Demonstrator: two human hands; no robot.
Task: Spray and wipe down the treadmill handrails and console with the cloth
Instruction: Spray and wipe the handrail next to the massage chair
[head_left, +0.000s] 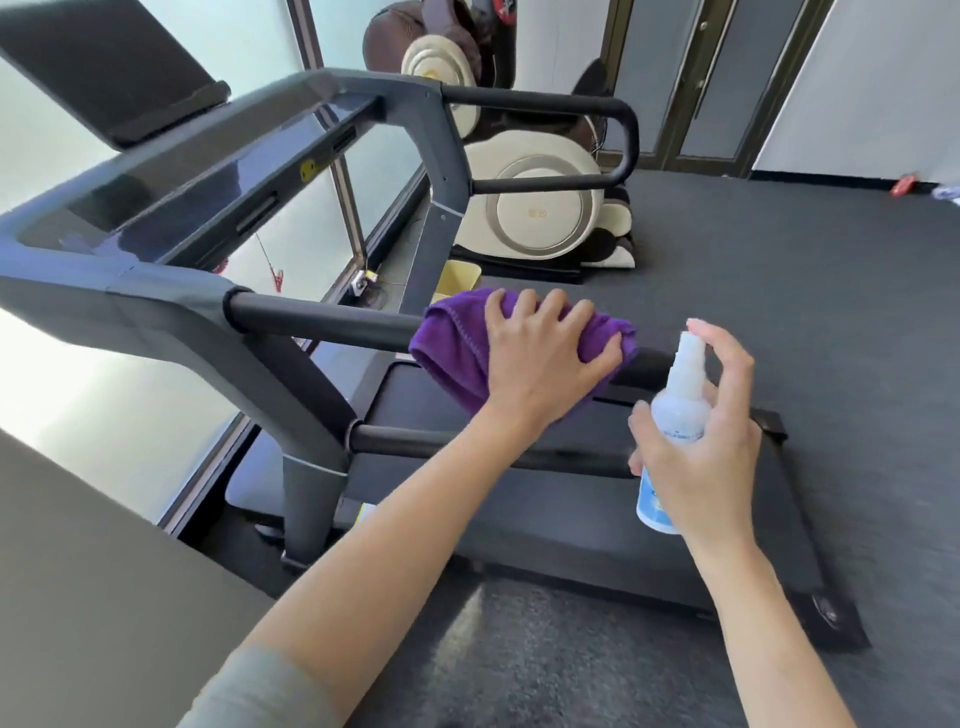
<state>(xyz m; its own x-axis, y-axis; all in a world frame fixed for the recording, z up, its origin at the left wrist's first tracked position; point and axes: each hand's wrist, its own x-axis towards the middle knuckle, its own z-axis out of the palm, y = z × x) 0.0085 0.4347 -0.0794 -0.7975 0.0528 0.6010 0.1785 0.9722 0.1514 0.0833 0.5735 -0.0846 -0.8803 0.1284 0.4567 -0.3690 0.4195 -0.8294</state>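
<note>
Cloth (457, 353): purple, draped over near handrail (322, 322), toward its free end.
Left hand (545, 353): fingers spread and curled, gripping cloth around rail.
Right hand (701, 447): holding spray bottle (675, 415) upright, forefinger above nozzle.

The print on the spray bottle (670, 441) label is too blurred to read.

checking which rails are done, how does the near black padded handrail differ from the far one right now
The near black padded handrail has the purple cloth draped over it, pressed by the left hand; the far black padded handrail is bare and untouched. The near one's outer end is hidden behind cloth and hands; the far one's curved end shows fully. Both are black looped bars on the grey treadmill frame.
</note>
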